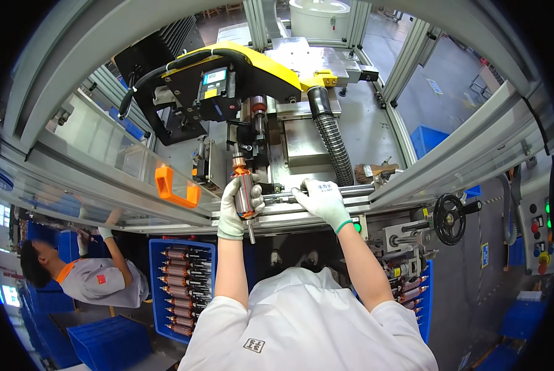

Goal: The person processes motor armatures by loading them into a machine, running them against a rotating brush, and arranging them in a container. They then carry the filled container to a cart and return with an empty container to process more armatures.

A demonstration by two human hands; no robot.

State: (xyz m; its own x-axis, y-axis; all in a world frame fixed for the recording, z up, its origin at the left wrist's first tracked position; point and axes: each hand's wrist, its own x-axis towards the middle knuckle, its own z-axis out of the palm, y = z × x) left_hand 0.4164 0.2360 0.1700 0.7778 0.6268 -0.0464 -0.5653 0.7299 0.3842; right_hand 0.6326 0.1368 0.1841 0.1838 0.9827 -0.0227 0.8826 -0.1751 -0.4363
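My left hand [232, 210], in a white glove, is wrapped round a motor armature [243, 196]. The armature stands nearly upright in the view, its copper windings and commutator at the far end and its bare shaft pointing back toward me. Over the machine's front rail [357, 193] rests my gloved right hand [321, 199], fingers extended and touching the rail, with no object visible in it. Beyond the left hand, another reddish armature-like part [258, 105] sits inside the machine, partly hidden by the yellow and black arm [264, 65].
A ribbed hose [334, 145] descends inside the frame; a wooden-handled brush [376, 170] lies right of it. An orange handle [177, 187] juts out at left. Blue trays of armatures [181, 287] flank me. A black handwheel [450, 217] stands right. Another person [98, 272] works at left.
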